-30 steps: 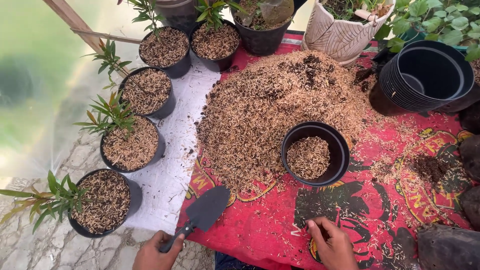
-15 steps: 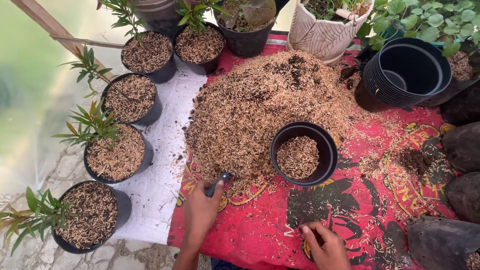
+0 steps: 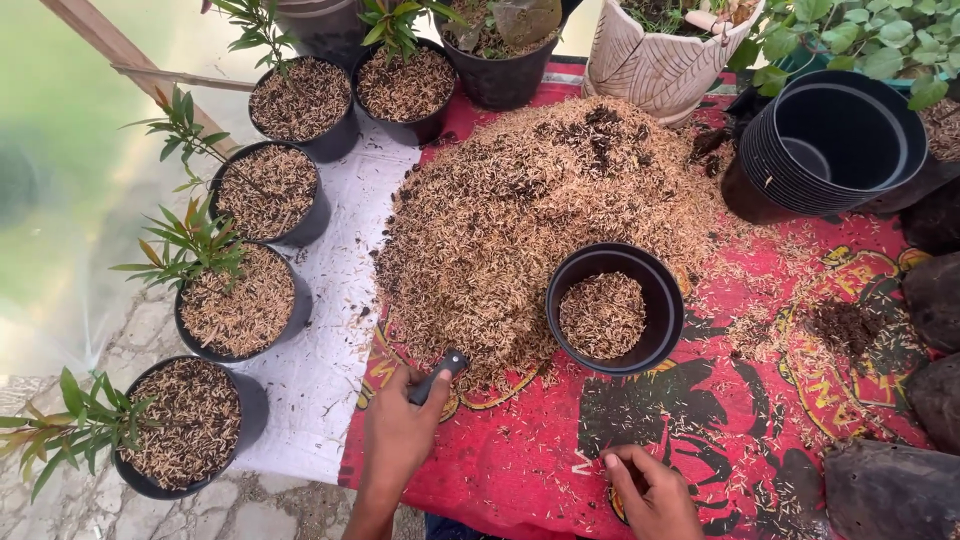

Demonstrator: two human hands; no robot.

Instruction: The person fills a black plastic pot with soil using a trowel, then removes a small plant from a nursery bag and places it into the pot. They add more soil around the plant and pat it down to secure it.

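My left hand (image 3: 400, 430) grips the dark handle of a trowel (image 3: 440, 374) whose blade is pushed into the near edge of a big heap of rice husk mix (image 3: 530, 215) on the red printed cloth (image 3: 520, 460). A black pot (image 3: 615, 308), partly filled with the same husk, stands just right of the trowel at the foot of the heap. My right hand (image 3: 655, 492) rests flat on the cloth near the front edge, holding nothing, fingers curled.
Several black pots with young leafy plants (image 3: 240, 300) line the left side on a white sheet (image 3: 310, 370). A stack of empty black pots (image 3: 830, 145) and a pale ribbed planter (image 3: 660, 60) stand at the back right. Dark lumps (image 3: 930, 300) lie at right.
My left hand brought the trowel from the cloth's left edge up to the heap, and its blade is now buried in the husk. The right hand stayed on the cloth.
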